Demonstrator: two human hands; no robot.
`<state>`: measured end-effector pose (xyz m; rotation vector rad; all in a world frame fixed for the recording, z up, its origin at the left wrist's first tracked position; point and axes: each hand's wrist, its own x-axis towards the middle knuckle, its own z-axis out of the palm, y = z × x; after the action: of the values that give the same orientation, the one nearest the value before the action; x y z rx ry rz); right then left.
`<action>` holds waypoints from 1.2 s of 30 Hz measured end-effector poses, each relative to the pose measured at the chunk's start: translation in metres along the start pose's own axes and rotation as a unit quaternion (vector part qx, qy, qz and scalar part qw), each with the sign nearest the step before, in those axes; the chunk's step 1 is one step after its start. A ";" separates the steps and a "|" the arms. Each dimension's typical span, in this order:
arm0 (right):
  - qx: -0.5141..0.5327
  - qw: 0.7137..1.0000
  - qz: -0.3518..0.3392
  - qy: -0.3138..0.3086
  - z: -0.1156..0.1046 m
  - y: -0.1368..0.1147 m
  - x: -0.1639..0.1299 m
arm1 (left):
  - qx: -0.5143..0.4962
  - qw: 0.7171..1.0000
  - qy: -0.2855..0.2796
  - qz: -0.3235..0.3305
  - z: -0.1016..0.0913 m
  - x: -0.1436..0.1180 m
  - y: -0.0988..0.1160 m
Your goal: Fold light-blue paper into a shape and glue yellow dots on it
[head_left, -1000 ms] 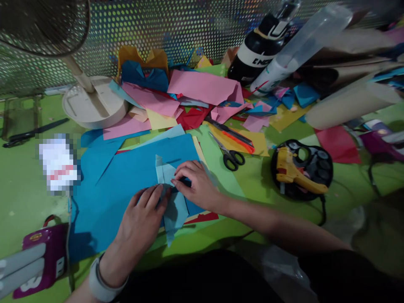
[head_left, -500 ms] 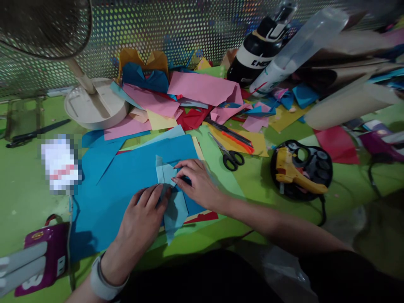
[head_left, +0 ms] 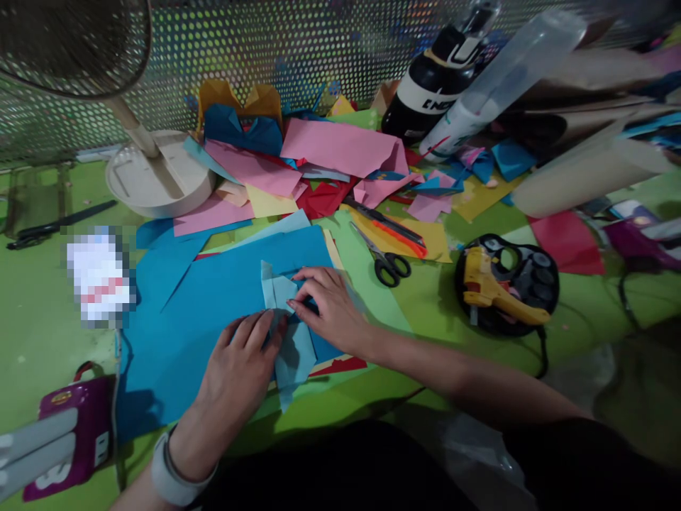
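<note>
Head view: left hand point(head_left: 239, 369) flat, pinning pale paper point(head_left: 290, 333) on blue sheet point(head_left: 213, 312); right hand point(head_left: 327, 309) fingertips pressing its fold; creasing likely underway; next needs firm, aligned pressure.

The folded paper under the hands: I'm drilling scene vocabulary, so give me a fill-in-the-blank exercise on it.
1. Both hands, left hand and right hand, press on a folded piece of light ____ paper.
2. That piece lies on a larger ____ sheet.
3. The scissors have ____ handles.
4. The yellow glue gun rests on a round ____ tray.
Missing words: blue; blue; black; black
</note>
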<state>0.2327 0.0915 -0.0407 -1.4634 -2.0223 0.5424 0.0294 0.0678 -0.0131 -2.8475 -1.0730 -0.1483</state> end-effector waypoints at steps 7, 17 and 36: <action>-0.018 0.999 0.025 -0.018 -0.002 -0.003 0.001 | 0.010 1.000 -0.012 -0.009 -0.001 0.000 0.002; -0.041 0.998 0.024 -0.035 -0.003 -0.004 0.002 | 0.016 1.000 -0.006 -0.008 -0.003 0.002 0.003; 0.047 0.974 0.086 -0.206 -0.035 0.017 0.049 | 0.047 0.999 -0.006 -0.008 0.003 -0.002 0.003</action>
<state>0.2565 0.1428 -0.0142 -1.5750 -2.1469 1.0770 0.0304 0.0648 -0.0162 -2.7601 -1.0741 -0.0808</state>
